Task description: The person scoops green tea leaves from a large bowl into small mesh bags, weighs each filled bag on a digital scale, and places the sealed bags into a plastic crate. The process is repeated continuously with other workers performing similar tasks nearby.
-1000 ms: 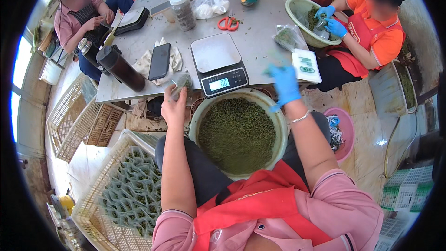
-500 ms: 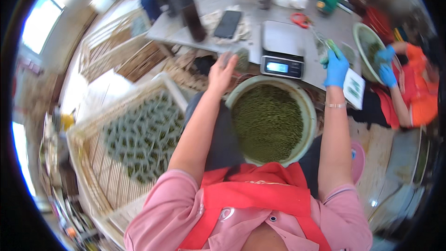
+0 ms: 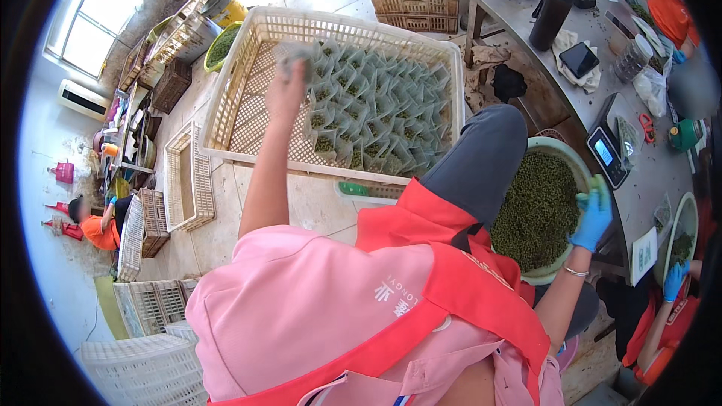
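Above the left side of a pale slatted crate [image 3: 259, 21], a small clear bag [image 3: 292, 54] is gripped in the bare left hand [image 3: 284, 92], whose fingers are closed on it; the bag is blurred, so its contents cannot be made out. Beside it, toward the crate's other side, many upright clear bags [image 3: 376, 109] with green contents are packed in close rows. Well apart from these, the blue-gloved right hand [image 3: 594, 218] is held at the edge of a round basin [image 3: 575, 159], its fingers loosely parted; whether the rim is touched cannot be told. The basin is filled with small green pieces [image 3: 530, 214]. Just beyond, a scale [image 3: 603, 149] with a lit display is set on the metal table [image 3: 519, 53], with another clear bag [image 3: 627, 137] seen at its platform. Farther out, red-handled scissors [image 3: 647, 128], a clear jar [image 3: 634, 60], a black phone [image 3: 578, 59] laid on a cloth [image 3: 566, 40] and a dark bottle [image 3: 554, 11] are placed along the table. Near the right edge of view, a co-worker's blue-gloved hand [image 3: 674, 280] is held by a second basin [image 3: 688, 214].
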Tool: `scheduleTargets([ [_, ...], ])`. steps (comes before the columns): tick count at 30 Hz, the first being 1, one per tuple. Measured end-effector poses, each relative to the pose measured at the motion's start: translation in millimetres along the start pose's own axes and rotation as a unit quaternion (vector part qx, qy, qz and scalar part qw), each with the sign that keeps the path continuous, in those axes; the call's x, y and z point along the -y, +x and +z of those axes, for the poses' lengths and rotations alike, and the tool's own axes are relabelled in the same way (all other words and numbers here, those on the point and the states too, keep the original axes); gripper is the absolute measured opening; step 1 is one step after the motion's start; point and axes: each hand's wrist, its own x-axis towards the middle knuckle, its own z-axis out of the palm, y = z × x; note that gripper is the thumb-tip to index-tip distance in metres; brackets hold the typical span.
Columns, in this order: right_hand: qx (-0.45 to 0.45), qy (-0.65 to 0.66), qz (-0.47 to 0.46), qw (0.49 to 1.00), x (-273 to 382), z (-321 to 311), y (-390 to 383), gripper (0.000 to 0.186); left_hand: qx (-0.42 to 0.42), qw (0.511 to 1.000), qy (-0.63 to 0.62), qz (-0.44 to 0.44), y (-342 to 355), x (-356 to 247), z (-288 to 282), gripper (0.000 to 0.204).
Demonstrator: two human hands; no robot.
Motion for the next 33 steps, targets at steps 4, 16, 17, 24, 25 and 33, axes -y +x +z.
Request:
scheduleTargets([
  [4,0.134,-0.019,0.050,0.990,-28.7,27.0,-31.8,0.032,-0.043,0.995,-0.027,-0.090,31.6,104.9,2.8,0.056],
  [16,0.380,-0.433,0.045,0.816,-108.9,57.0,-94.1,0.046,0.130,0.976,0.147,-0.099,25.8,91.7,43.2,0.093],
  [17,0.387,-0.474,0.018,0.791,-97.1,60.0,-105.0,0.049,0.094,0.981,0.159,-0.053,16.7,63.8,38.6,0.091],
  [24,0.361,-0.380,0.009,0.852,-105.3,56.9,-97.0,0.015,0.170,0.964,0.010,0.203,-46.5,-100.0,97.3,0.047],
  [25,0.312,-0.274,0.090,0.905,-100.0,51.1,-93.8,0.014,0.167,0.940,-0.002,0.296,-62.1,-125.1,112.9,0.043],
  [33,0.129,0.117,0.267,0.948,-52.9,-0.3,-79.9,0.024,0.221,0.721,-0.158,0.637,-155.5,-267.6,215.2,0.029],
])
